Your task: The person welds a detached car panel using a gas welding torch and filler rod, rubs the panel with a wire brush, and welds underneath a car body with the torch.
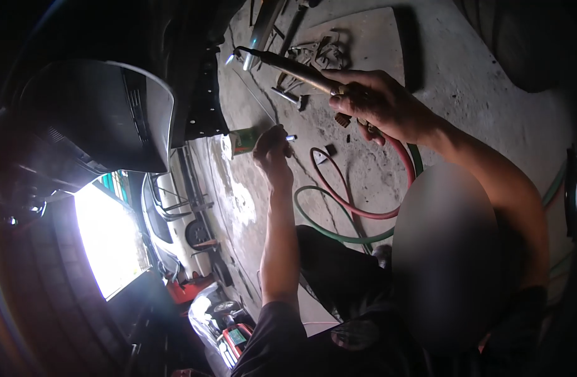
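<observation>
My right hand (379, 107) is closed around a gas welding torch (301, 74). The torch has a long brass-coloured body and a dark, bent tip that points left, close to the edge of a dark perforated metal part (205, 97). Whether a flame burns at the tip I cannot tell. Red hose (398, 154) and green hose (339, 237) trail from the torch's rear and loop over the floor. Lower left of it, my left hand (274, 154) pinches a thin metal rod (258, 100), slanting up toward the torch tip. A short pale-ended piece shows beside these fingers.
A green tin (242, 142) stands just left of my left hand. Metal parts (326, 53) lie on a flat board (370, 38) on the cracked concrete floor. A large black curved panel (100, 113) hangs at upper left. Vehicles (175, 213) and a bright opening (109, 239) appear lower left.
</observation>
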A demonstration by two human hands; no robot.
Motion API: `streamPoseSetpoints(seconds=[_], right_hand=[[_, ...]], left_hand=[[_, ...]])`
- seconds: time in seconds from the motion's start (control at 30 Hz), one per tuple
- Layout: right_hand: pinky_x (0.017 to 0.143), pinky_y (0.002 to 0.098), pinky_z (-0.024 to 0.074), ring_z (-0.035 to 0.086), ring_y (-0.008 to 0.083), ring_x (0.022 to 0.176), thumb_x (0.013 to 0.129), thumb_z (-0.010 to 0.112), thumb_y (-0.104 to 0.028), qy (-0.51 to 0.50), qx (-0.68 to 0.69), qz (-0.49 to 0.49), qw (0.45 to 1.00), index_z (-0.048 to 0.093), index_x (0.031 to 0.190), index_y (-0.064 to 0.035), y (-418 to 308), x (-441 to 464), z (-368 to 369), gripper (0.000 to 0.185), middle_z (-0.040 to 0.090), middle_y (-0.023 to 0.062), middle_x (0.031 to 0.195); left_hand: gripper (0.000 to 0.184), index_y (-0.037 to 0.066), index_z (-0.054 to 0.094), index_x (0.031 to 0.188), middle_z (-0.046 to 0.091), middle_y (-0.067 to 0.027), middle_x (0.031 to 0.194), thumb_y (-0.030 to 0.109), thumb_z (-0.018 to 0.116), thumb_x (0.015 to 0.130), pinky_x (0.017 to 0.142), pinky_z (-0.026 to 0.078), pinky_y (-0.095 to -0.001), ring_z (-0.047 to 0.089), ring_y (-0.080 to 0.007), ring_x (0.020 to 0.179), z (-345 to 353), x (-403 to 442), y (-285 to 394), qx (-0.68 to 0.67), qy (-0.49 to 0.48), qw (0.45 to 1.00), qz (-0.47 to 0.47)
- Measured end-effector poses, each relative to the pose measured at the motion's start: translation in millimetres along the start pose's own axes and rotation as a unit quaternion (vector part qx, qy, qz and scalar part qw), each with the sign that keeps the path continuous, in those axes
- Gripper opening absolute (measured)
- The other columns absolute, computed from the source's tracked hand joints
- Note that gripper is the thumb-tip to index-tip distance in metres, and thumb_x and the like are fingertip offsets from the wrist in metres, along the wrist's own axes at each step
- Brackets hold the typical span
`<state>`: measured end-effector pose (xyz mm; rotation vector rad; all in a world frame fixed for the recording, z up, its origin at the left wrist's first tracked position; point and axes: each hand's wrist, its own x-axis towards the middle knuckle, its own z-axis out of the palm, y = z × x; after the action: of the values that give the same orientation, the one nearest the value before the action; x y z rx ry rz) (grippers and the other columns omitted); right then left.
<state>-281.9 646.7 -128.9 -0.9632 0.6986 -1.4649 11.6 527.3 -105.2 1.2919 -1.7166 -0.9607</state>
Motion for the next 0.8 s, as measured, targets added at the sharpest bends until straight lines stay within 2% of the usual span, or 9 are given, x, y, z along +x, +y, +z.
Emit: streamPoseSetpoints(seconds=[0.07, 0.17, 0.3, 0.37, 0.47, 0.6, 0.67, 0.77, 0.8], right_hand=[[0.045, 0.0263, 0.0501, 0.058, 0.0102, 0.054, 0.099, 0.065, -0.032, -0.001, -0.014, -0.008, 1.000, 0.050, 0.144, 0.0045, -4.2, 3.3, 5.4, 0.060, 0.064, 0.0064, 0.083], [0.045, 0.0258, 0.0501, 0.058, 0.0098, 0.054, 0.098, 0.065, -0.031, -0.013, -0.021, -0.001, 1.000, 0.049, 0.145, 0.0046, -7.4, 9.5, 8.4, 0.061, 0.064, 0.0060, 0.083], [0.045, 0.0255, 0.0491, 0.058, 0.0096, 0.054, 0.099, 0.063, -0.029, -0.001, -0.004, 0.005, 1.000, 0.044, 0.150, 0.0042, 5.9, 11.1, 9.1, 0.064, 0.064, 0.0064, 0.083], [0.044, 0.0251, 0.0481, 0.058, 0.0093, 0.054, 0.098, 0.061, -0.028, 0.012, 0.013, 0.009, 1.000, 0.039, 0.154, 0.0020, 14.0, 11.0, 8.1, 0.067, 0.064, 0.0062, 0.083], [0.044, 0.0241, 0.0509, 0.061, 0.0086, 0.053, 0.100, 0.066, -0.033, 0.010, 0.022, 0.012, 1.000, 0.040, 0.156, -0.0036, 22.4, 16.8, 4.3, 0.068, 0.066, 0.0072, 0.087], [0.045, 0.0248, 0.0484, 0.059, 0.0086, 0.054, 0.098, 0.061, -0.026, 0.016, 0.044, 0.003, 0.999, 0.048, 0.149, -0.0004, 21.9, 24.3, 9.6, 0.059, 0.063, 0.0033, 0.080], [0.045, 0.0246, 0.0483, 0.059, 0.0082, 0.054, 0.098, 0.061, -0.026, 0.015, 0.034, -0.010, 0.999, 0.051, 0.147, -0.0006, 20.5, 27.8, 11.4, 0.057, 0.063, 0.0030, 0.079], [0.045, 0.0237, 0.0507, 0.061, 0.0082, 0.054, 0.101, 0.064, -0.030, -0.029, 0.046, 0.009, 0.998, 0.040, 0.156, -0.0052, 23.7, 36.6, 2.6, 0.064, 0.070, 0.0087, 0.095], [0.045, 0.0236, 0.0510, 0.061, 0.0083, 0.054, 0.101, 0.064, -0.031, -0.031, 0.042, 0.015, 0.999, 0.041, 0.155, -0.0054, 23.4, 37.5, 0.4, 0.064, 0.071, 0.0089, 0.096]], left_hand=[[0.018, 0.000, 0.074, 0.104, 0.066, -0.0043, 0.086, 0.008, 0.067, 0.089, 0.056, 0.043, -0.0249, 0.055, -0.0099, 0.068, -7.4, 5.7, 3.3, 0.020, 0.001, 1.000, -0.007], [0.019, -0.001, 0.073, 0.104, 0.066, -0.0048, 0.084, 0.010, 0.067, 0.089, 0.054, 0.041, -0.0253, 0.054, -0.0107, 0.065, -11.3, 16.2, 6.1, 0.046, -0.001, 0.998, 0.035], [0.023, -0.001, 0.073, 0.106, 0.066, -0.0059, 0.083, 0.013, 0.067, 0.089, 0.053, 0.039, -0.0264, 0.051, -0.0118, 0.058, -16.4, 33.6, -5.3, 0.010, -0.016, 0.996, 0.084], [0.023, -0.001, 0.073, 0.106, 0.067, -0.0061, 0.083, 0.013, 0.067, 0.089, 0.053, 0.039, -0.0264, 0.051, -0.0118, 0.058, -14.2, 36.3, -10.0, 0.015, -0.003, 0.998, 0.069], [0.022, -0.001, 0.073, 0.106, 0.067, -0.0058, 0.082, 0.012, 0.069, 0.089, 0.052, 0.039, -0.0265, 0.052, -0.0116, 0.059, -5.4, 38.6, -5.4, 0.028, 0.023, 0.998, 0.056], [0.022, 0.000, 0.073, 0.106, 0.067, -0.0052, 0.082, 0.013, 0.071, 0.088, 0.053, 0.040, -0.0259, 0.054, -0.0114, 0.062, 5.9, 44.9, 10.6, 0.071, 0.094, 0.993, 0.010], [0.023, 0.000, 0.073, 0.106, 0.067, -0.0053, 0.082, 0.014, 0.072, 0.089, 0.054, 0.041, -0.0259, 0.055, -0.0119, 0.064, 3.2, 50.9, 14.6, 0.091, 0.085, 0.992, 0.023], [0.024, -0.001, 0.073, 0.106, 0.067, -0.0061, 0.083, 0.014, 0.070, 0.088, 0.055, 0.043, -0.0263, 0.056, -0.0130, 0.065, 4.0, 57.3, 15.5, 0.089, 0.077, 0.993, 0.032], [0.024, -0.001, 0.073, 0.106, 0.067, -0.0066, 0.083, 0.014, 0.069, 0.088, 0.055, 0.044, -0.0265, 0.057, -0.0135, 0.065, 3.3, 57.9, 14.5, 0.083, 0.077, 0.993, 0.033]])
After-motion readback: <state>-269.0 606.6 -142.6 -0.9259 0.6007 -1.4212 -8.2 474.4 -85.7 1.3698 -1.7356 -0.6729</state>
